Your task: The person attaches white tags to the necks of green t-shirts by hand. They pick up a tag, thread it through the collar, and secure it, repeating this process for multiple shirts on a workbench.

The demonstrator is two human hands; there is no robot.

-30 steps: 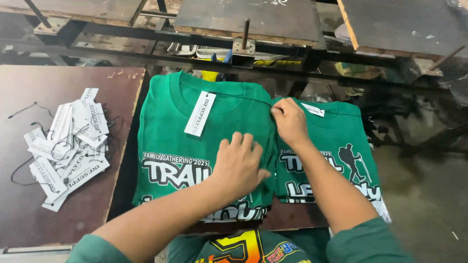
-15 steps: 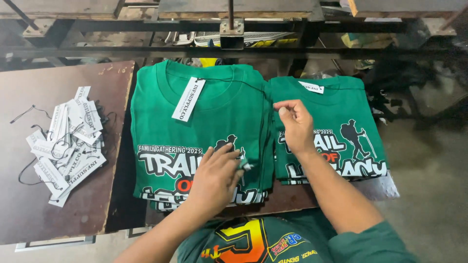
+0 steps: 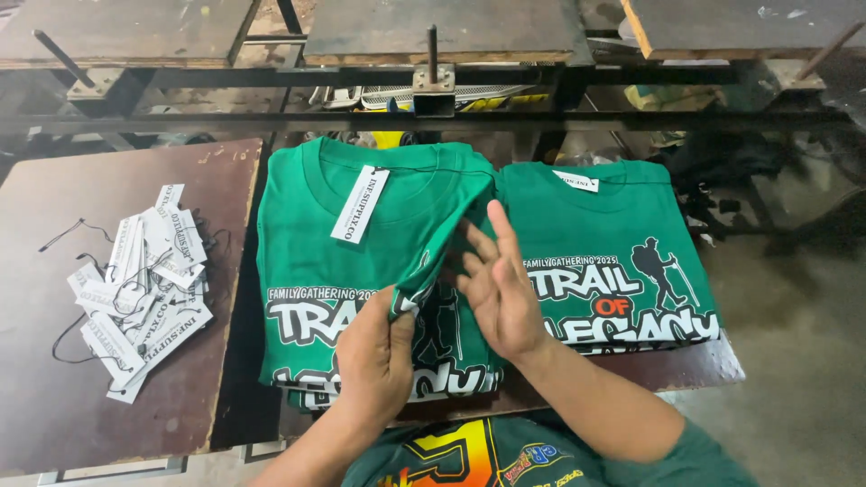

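Your left hand (image 3: pixel 374 356) was closed on the right-hand edge of the folded green cotton T-shirt with white and black printed lettering (image 3: pixel 361 261), pinching the cloth between thumb and fingers and lifting that edge into a raised fold over the print. That shirt lay on top of the left stack, on the dark brown wooden board (image 3: pixel 713 365) in front of you, neck opening turned away from you.

A white rectangular card hang tag on a thin black string (image 3: pixel 359 204) rested slantwise across its collar and chest.

Your right hand (image 3: pixel 499 289) was open, fingers spread and slightly curled, palm turned toward the lifted fold; it gripped nothing, and its fingertips were just beside the raised cloth, though you could not tell from this view whether they touched it.

Just to the right, edge against edge, lay a second folded green T-shirt with a white hiker figure and an orange word in its print (image 3: pixel 604 243), flat, with a small white label at the neck.

Well to the left, on a separate brown flat board (image 3: pixel 54 397), sat a loose heap of white card tags with black strings (image 3: pixel 144 289).

Beyond the shirts ran a black metal frame (image 3: pixel 433 90) carrying more wooden boards.
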